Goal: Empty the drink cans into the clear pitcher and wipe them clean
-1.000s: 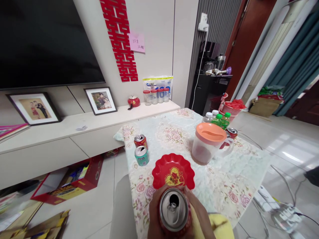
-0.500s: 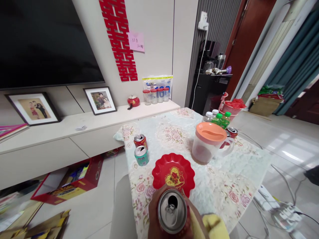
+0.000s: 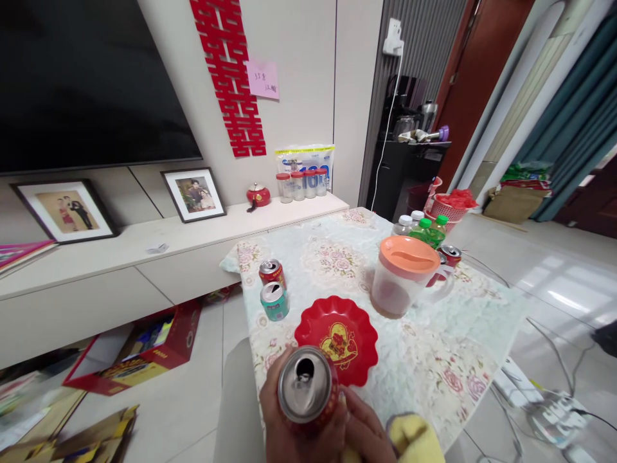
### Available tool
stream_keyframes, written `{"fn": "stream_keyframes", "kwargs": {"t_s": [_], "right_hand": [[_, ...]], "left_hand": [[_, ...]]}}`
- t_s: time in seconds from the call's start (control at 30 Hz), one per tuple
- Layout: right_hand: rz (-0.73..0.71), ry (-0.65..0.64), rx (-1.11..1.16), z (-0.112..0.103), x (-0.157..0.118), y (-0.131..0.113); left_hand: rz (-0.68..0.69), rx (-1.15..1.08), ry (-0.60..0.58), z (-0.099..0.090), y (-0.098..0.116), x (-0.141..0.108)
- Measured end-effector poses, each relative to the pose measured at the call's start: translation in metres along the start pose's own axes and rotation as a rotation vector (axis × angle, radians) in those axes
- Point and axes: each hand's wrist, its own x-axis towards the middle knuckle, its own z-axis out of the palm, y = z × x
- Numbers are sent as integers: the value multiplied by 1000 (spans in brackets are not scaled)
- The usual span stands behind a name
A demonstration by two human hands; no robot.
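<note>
An opened red drink can (image 3: 306, 386) is close to me, its silver top facing up with the mouth hole showing. My left hand (image 3: 274, 411) wraps round its left side and holds it. At the can's right side is my right hand (image 3: 364, 424), fingers closed and fingertips against the can. Yellow cloth (image 3: 414, 440) shows on both sides of this hand, bunched in it; part is hidden below the frame. Just beyond the can lies a red scalloped plate (image 3: 357, 321) with a gold heart print, partly covered by the can.
On the flowered tablecloth (image 3: 443, 360), a teal can (image 3: 274, 302) and a red can (image 3: 272, 273) stand at left. A pitcher with an orange lid (image 3: 407, 257) stands right, before several green-capped bottles (image 3: 436, 231). A power strip (image 3: 559, 418) and cords lie on the floor.
The can has moved left and slightly up in my left hand. My right hand now shows more clearly, its fingers at the can's right side. The yellow cloth along the can is less visible.
</note>
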Motion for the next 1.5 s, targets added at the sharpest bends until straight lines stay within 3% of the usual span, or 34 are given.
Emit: {"fn": "stream_keyframes", "kwargs": {"t_s": [0.13, 0.37, 0.47, 0.67, 0.87, 1.07, 1.27, 1.5], "right_hand": [[112, -56, 52, 2, 4, 4], [153, -41, 74, -24, 17, 11], [168, -37, 181, -29, 21, 15], [149, 28, 336, -15, 14, 14], [124, -44, 182, 6, 4, 6], [99, -76, 150, -5, 8, 6], [145, -2, 293, -19, 15, 12], [88, -16, 304, 0, 8, 14]], "left_hand": [[-23, -1, 36, -1, -2, 1], [-26, -13, 53, 10, -2, -4], [16, -27, 48, 13, -1, -6], [117, -21, 93, 16, 12, -1], [75, 5, 167, 10, 17, 0], [27, 60, 105, 2, 5, -1], [54, 74, 101, 0, 1, 1], [114, 70, 93, 2, 12, 8]]}}
